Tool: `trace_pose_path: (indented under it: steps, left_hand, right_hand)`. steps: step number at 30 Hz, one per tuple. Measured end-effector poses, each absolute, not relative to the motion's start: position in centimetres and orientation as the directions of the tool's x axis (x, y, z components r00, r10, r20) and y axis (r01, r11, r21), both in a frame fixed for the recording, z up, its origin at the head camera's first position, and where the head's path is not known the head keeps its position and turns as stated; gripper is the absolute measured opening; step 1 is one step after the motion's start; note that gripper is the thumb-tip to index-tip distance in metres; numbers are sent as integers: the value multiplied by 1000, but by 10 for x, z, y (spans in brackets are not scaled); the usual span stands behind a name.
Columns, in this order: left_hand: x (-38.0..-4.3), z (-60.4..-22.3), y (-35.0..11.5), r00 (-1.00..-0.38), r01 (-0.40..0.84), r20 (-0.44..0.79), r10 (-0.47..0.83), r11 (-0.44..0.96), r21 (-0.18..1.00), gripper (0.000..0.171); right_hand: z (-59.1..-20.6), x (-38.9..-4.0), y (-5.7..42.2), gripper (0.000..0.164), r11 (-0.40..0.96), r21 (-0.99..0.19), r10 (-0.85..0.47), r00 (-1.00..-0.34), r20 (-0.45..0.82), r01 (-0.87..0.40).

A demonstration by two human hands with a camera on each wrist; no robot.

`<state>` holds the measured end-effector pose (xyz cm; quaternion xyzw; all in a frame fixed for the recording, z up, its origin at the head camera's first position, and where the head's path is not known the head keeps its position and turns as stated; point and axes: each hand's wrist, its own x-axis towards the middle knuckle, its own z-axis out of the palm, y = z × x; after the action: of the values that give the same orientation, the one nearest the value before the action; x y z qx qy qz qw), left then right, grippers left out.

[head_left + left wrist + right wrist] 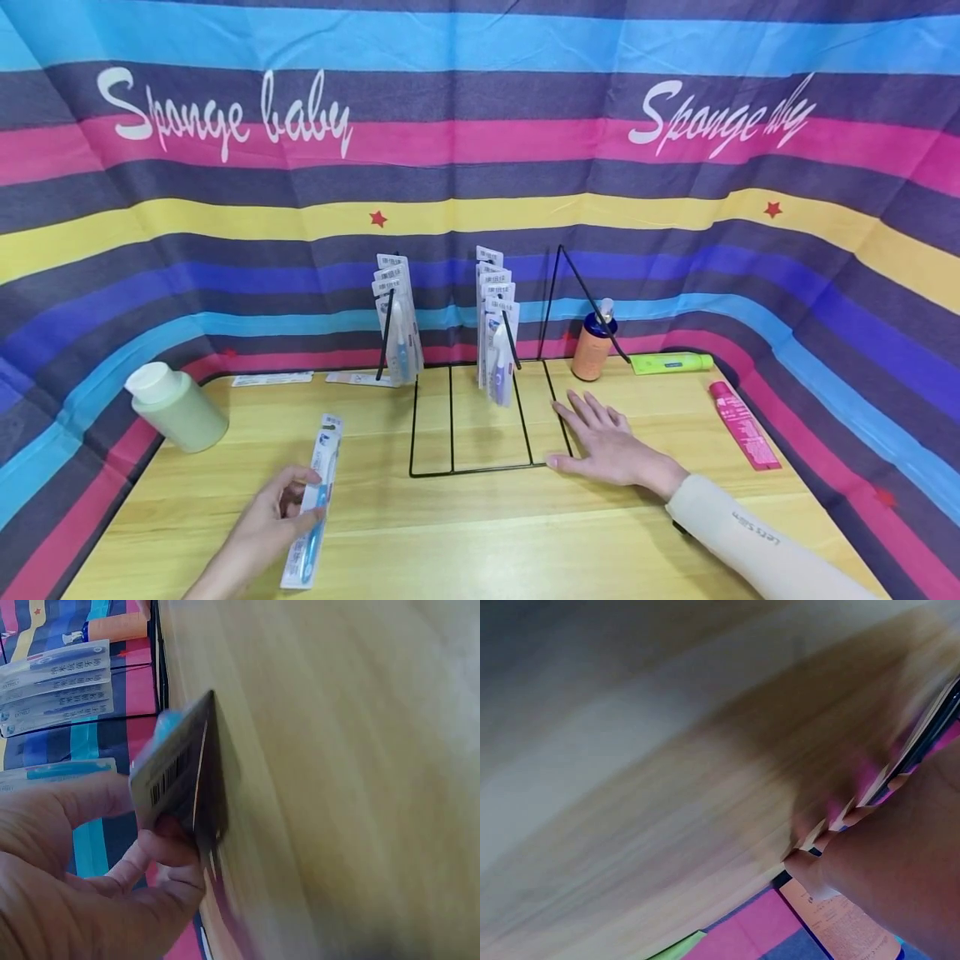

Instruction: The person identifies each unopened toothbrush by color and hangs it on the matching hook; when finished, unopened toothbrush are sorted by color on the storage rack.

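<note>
At the front left, my left hand (273,517) pinches a blue toothbrush in its clear and white package (313,508) between thumb and fingers. The left wrist view shows the package (176,769) edge-on, its barcode side towards the camera. My right hand (603,442) lies spread on the table, fingertips at the right side of a black wire rack (487,471). In the right wrist view that hand (900,855) rests low over the wood. Packaged toothbrushes hang from two rack hooks: several with a purple one (501,354) in front, others with a blue one (401,333) in front.
A pale green bottle with a white cap (180,408) stands at the left. Behind the rack lie two flat packages (272,379). An orange bottle (592,346), a lime green tube (671,363) and a pink tube (744,425) are on the right. A striped curtain (480,142) encloses the table.
</note>
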<state>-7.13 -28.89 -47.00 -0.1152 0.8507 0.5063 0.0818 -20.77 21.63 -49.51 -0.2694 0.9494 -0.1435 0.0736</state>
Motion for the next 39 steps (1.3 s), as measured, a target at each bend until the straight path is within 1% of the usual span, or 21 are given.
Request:
trace_pose_path:
  steps: [3, 5, 7, 9, 11, 13, 15, 18, 21, 23, 25, 27, 29, 31, 32, 34, 39]
  left_hand:
    - [-70, -471, -288, -958, -287, -254, -135, 439, 851, 38]
    - [-69, -472, -288, -957, -288, -249, -146, 412, 865, 37]
    - [-67, -473, -288, -968, -248, -212, -136, 363, 898, 37]
    - [-65, -475, -288, -986, -160, -136, -99, 299, 941, 37]
    - [-63, -477, -287, -998, -36, -23, -59, 235, 971, 36]
    - [-61, -478, -283, -993, 95, 106, -42, 213, 972, 35]
    - [-59, -476, -278, -977, 193, 207, -50, 201, 960, 34]
    - [-58, -470, -268, -940, 311, 330, -82, 188, 932, 36]
    - [-58, -463, -257, -884, 440, 459, -87, 172, 881, 37]
    - [-56, -459, -250, -842, 518, 535, -66, 175, 837, 37]
    - [-54, -455, -243, -808, 569, 587, -50, 193, 799, 37]
    - [-52, -453, -238, -764, 632, 644, -31, 164, 758, 37]
    - [-53, -451, -233, -717, 689, 697, -20, 133, 712, 31]
    - [-55, -451, -228, -656, 751, 755, -5, 92, 653, 24]
    - [-56, -451, -226, -628, 777, 778, 3, 68, 626, 21]
    - [-58, -449, -221, -601, 798, 799, 17, 74, 598, 17]
    - [-68, -447, -210, -569, 817, 821, 42, 145, 559, 18]
  right_hand:
    - [-495, -208, 216, 101, 811, -316, -534, -844, -58, -492]
    - [-496, -207, 216, 101, 810, -318, -534, -844, -56, -492]
    - [-496, -207, 216, 101, 810, -319, -534, -843, -55, -492]
    - [-496, -207, 216, 101, 811, -316, -534, -844, -55, -492]
    - [-496, -206, 216, 101, 813, -313, -533, -844, -58, -492]
    - [-495, -206, 215, 101, 814, -311, -533, -844, -64, -490]
    - [-495, -206, 215, 101, 815, -309, -533, -843, -68, -490]
    - [-495, -206, 214, 101, 817, -302, -533, -843, -68, -492]
    - [-495, -207, 215, 101, 818, -295, -532, -844, -64, -493]
    - [-496, -207, 215, 101, 818, -295, -532, -844, -65, -493]
    - [-496, -207, 215, 101, 819, -294, -532, -844, -69, -493]
    - [-497, -207, 215, 101, 818, -295, -533, -843, -70, -493]
    - [-497, -206, 215, 101, 818, -294, -533, -843, -69, -494]
    - [-498, -205, 215, 101, 818, -295, -533, -843, -68, -494]
    - [-497, -205, 215, 101, 818, -296, -534, -843, -69, -494]
    - [-497, -204, 215, 101, 817, -296, -535, -842, -73, -494]
    - [-495, -206, 215, 101, 818, -296, -535, -842, -73, -494]
